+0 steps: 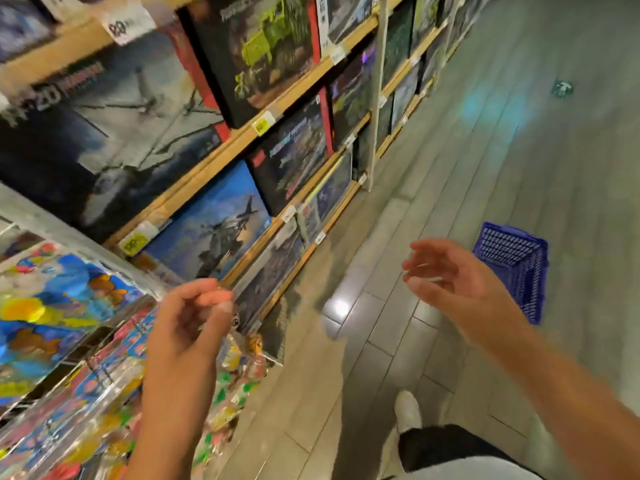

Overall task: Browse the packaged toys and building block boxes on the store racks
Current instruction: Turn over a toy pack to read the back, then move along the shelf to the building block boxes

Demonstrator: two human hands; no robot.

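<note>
Left edge: bright packaged toys [52, 306] on rack | upper left to centre: building block boxes [207, 223] upright on wooden shelves [304, 81] | lower centre: left hand [188, 320] raised, fingers loosely curled, thumb near fingertip, empty | right: right hand [446, 275] spread, relaxed, empty | far right: blue basket [516, 265] on floor.

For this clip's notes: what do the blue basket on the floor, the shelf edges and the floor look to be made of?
Basket: likely moulded plastic, with lattice walls in a uniform blue. Shelf edges: wood or wood-look board, light tan and matte; motion blur hides any grain. Floor: grey tiles or planks with visible joints, semi-gloss, given the bright light reflection.
</note>
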